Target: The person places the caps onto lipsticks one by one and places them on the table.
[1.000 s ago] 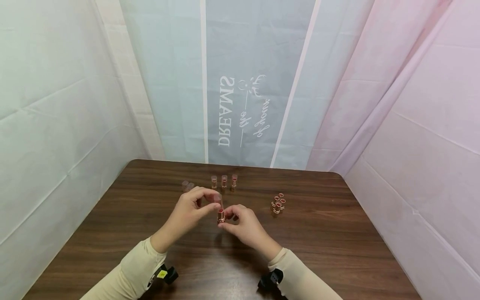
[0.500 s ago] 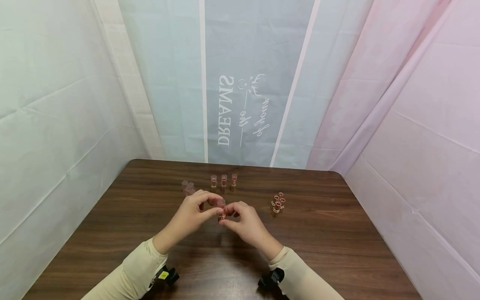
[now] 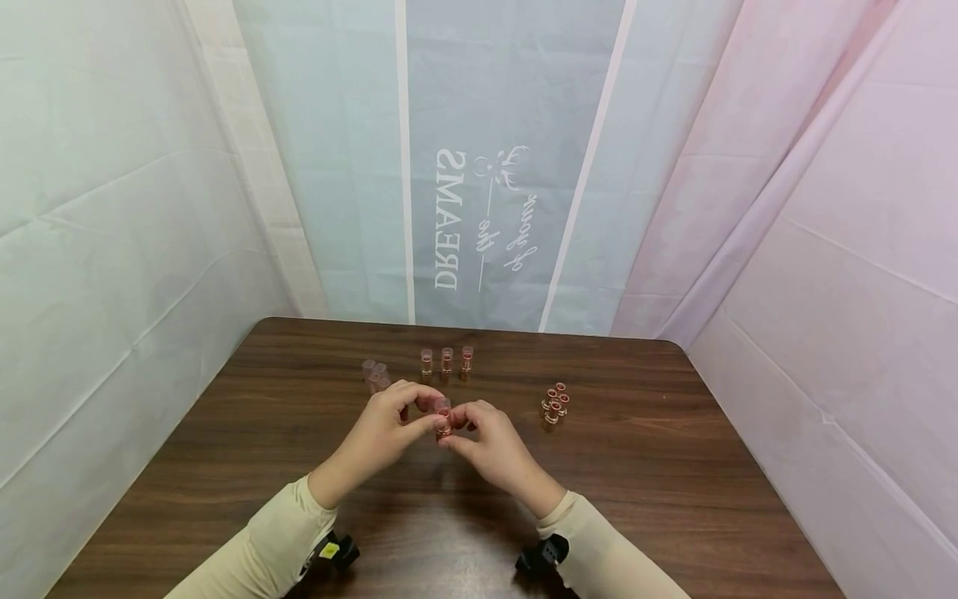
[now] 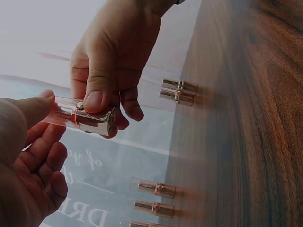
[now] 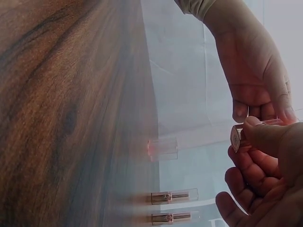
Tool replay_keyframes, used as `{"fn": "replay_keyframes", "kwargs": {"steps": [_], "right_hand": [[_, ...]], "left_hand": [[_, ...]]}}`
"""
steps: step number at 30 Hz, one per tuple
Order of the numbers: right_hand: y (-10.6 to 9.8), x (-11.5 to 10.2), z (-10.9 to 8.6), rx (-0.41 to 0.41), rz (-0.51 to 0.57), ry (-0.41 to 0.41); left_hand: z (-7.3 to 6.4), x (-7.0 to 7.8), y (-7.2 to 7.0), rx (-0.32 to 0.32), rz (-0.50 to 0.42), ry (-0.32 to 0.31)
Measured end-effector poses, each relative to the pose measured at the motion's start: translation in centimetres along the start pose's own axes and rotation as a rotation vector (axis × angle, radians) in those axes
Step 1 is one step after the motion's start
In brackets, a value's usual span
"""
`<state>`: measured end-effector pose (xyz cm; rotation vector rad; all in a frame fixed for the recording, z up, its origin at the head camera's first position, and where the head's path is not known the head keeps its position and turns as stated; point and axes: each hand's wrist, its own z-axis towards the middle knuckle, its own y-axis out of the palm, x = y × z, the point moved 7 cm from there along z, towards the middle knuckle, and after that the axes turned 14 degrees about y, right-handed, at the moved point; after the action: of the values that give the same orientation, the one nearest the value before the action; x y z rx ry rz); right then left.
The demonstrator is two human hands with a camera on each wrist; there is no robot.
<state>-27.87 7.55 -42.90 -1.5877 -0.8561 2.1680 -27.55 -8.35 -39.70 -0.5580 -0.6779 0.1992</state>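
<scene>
Lipstick tube [image 4: 90, 121], glossy rose-gold, clear-capped, is pinched by left hand [image 3: 382, 428] and right hand [image 3: 491, 447].

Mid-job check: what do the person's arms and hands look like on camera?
The left sleeve and right sleeve are long and cream. A black left device with a yellow tag sits near one cuff, a black right device near the other. The left grip and right grip are gloveless. No cables show.

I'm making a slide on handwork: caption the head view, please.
The left hand and right hand pinch one clear-capped tube over a dark table; three capped tubes stand behind it.
</scene>
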Motion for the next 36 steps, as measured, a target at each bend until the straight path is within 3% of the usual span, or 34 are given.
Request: {"fn": "replay_keyframes", "kwargs": {"steps": [23, 31, 36], "right_hand": [[-0.3, -0.5, -0.1, -0.011, -0.042, -0.033], [-0.8, -0.4, 0.2, -0.030, -0.046, -0.012], [-2.2, 0.2, 1.1, 0.019, -0.006, 0.045]], "left_hand": [[0.1, 0.5, -0.1, -0.005, 0.025, 0.044], [0.3, 0.2, -1.2, -0.002, 0.017, 0.033], [0.6, 0.0, -2.0, 0.005, 0.028, 0.005]]}}
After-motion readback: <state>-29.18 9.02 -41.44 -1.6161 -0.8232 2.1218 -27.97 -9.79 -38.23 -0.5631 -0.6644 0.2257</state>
